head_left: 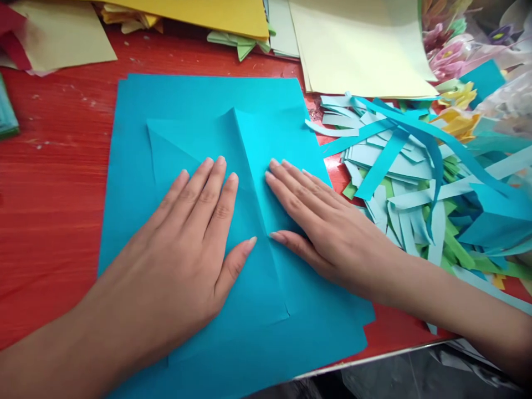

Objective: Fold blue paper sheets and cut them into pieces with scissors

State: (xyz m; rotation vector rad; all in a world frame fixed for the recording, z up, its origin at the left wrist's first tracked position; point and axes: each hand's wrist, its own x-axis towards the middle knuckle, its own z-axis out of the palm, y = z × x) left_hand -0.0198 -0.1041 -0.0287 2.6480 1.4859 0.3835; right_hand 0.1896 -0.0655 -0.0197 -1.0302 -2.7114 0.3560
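A creased square of blue paper lies on larger blue sheets on the red table. One raised fold runs down its middle between my hands, and a diagonal crease crosses its upper left. My left hand rests flat on the left half, fingers stretched out and thumb apart. On the right half lies my right hand, fingers extended and its thumb near the fold. Both hands press on the paper without gripping it. Parts of the square are hidden under them.
Cut paper strips in blue, pale blue and green are heaped on the right. Cream sheets and a yellow sheet lie along the back. Paper flowers stand at the far right. The red table's front edge shows at lower right.
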